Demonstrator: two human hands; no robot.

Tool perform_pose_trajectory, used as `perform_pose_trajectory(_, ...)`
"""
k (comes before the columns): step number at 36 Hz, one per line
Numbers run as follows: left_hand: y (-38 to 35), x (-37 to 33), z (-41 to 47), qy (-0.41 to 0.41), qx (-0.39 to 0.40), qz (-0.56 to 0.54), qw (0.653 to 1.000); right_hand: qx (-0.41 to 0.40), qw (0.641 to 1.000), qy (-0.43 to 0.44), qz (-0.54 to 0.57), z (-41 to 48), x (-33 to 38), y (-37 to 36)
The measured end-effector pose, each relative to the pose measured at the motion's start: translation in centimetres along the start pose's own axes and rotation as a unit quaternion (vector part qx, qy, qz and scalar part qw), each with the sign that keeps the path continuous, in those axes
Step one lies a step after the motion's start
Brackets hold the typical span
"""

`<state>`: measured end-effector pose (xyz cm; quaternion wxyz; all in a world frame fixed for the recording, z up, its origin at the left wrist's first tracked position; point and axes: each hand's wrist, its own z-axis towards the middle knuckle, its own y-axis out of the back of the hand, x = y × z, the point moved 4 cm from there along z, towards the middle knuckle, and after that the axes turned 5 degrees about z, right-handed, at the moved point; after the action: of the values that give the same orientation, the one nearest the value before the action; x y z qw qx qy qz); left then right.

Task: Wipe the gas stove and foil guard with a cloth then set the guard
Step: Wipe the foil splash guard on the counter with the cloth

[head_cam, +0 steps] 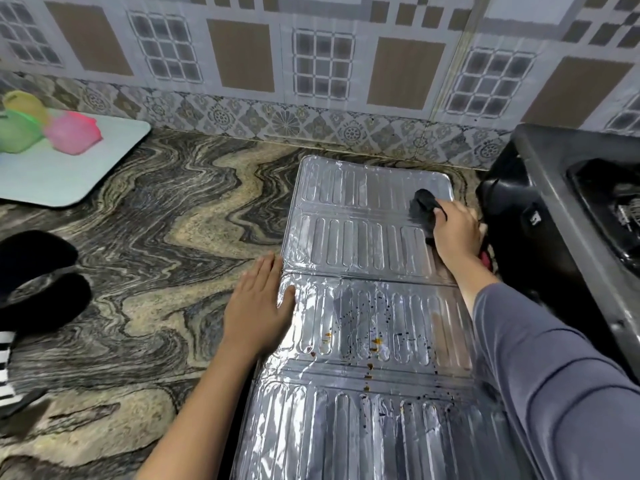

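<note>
Her right hand (455,230) is clamped around a dark cloth (424,206), rubbing the far panel of the foil guard (363,306), which lies flat on the counter (156,237) left of the stove (554,216). The left hand (259,306), fingers together, presses the guard's left edge, likely to stop it sliding.

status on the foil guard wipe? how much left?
Done, apparently: the far panel of the foil guard looks spot-free. In hand: right hand presses the dark cloth there; left hand pins the edge. Left: brown spots on the near panels, then standing the guard by the gas stove.
</note>
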<state>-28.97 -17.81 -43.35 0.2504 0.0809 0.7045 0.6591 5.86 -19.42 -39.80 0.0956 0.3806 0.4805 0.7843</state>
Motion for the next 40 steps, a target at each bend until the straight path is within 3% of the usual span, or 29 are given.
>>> perform_pose_trajectory(13, 2.1, -1.4, -0.1, 0.019, 0.029, 0.003, 0.999, -0.069, 0.99, 0.031, 0.123, -1.5, 5.8, 5.7)
perform_pose_trajectory(18, 2.9, -1.7, -0.5, 0.06, 0.025, -0.065, 0.996, -0.062, 0.98, 0.06, 0.177, -4.1, 7.0, 7.4)
perform_pose_trajectory(25, 4.0, -2.7, -5.5, 0.07, -0.014, -0.141, 0.987, -0.04, 0.978, 0.026, 0.203, -9.6, 6.4, 9.5)
perform_pose_trajectory(29, 3.9, -2.7, -10.5, 0.091, -0.014, -0.121, 0.988, -0.022, 0.99, 0.006, 0.141, -13.4, 5.0, 10.6)
perform_pose_trajectory(35, 3.8, -2.2, -16.9, 0.086, -0.045, -0.135, 0.986, 0.067, 0.998, -0.007, 0.005, -18.2, 1.2, 9.8)
perform_pose_trajectory(40, 2.8, -1.7, -19.4, 0.092, -0.016, -0.149, 0.984, 0.116, 0.992, -0.003, -0.057, -20.1, -0.5, 8.0)
